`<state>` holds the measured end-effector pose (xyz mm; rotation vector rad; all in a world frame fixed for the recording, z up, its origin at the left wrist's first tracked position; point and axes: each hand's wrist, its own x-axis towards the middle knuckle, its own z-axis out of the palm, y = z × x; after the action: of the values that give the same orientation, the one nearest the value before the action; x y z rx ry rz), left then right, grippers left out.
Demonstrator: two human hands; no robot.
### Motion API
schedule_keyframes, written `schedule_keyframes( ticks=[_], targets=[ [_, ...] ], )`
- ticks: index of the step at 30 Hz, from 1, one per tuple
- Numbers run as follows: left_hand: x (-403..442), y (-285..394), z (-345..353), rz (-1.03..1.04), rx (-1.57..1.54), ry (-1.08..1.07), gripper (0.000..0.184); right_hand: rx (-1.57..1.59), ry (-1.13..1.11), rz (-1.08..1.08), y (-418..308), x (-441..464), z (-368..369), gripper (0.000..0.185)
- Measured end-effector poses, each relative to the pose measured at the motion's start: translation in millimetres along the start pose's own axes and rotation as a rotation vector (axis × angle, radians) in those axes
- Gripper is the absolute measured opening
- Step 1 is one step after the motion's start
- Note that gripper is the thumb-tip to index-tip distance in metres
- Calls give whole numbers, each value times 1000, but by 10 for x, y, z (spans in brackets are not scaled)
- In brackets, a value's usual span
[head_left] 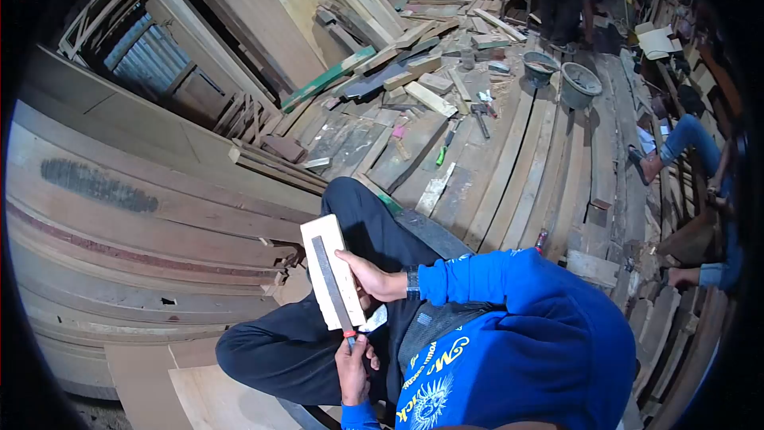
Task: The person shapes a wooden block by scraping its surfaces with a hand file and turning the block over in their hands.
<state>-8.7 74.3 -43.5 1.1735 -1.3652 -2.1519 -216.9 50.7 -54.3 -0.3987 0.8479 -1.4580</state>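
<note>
My right hand [374, 277] grips a pale wooden block [309, 231], its thumb on the upper face and the other fingers mostly hidden underneath. Lengthwise on that face lies a dark, flat file [333, 283] with red at its lower end. My left hand [355, 366] is closed round the file's handle end, below the block. Both hands are over my crossed legs [286, 342], and the block is tilted.
Planks [143, 223] are stacked along the left. On the wooden floor ahead lie a green-handled tool [442, 154], a hammer [481, 121] and scrap wood [430, 98]. Two buckets [580, 84] stand farther back. Another person's leg [691, 143] shows at right; people stand behind.
</note>
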Motion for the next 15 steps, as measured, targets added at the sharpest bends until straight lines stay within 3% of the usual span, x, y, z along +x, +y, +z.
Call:
schedule_keyframes(
  ticks=[7, 12, 14, 15],
  targets=[
    [-20, 4, 1, -21, 22, -22, 19, 30, 57, -129, -113, -82, -7, 46],
    [-28, 49, -34, -8, 15, 12, 16, -24, -61, 71, 95, -62, -12, 53],
    [-1, 6, -48, 21, -3, -7, 16, 73, -112, -18, 83, 37, -98, 52],
    [-9, 21, -59, -6, 21, 2, 16, 20, 5, -93, -32, -52, -31, 50]
  ],
)
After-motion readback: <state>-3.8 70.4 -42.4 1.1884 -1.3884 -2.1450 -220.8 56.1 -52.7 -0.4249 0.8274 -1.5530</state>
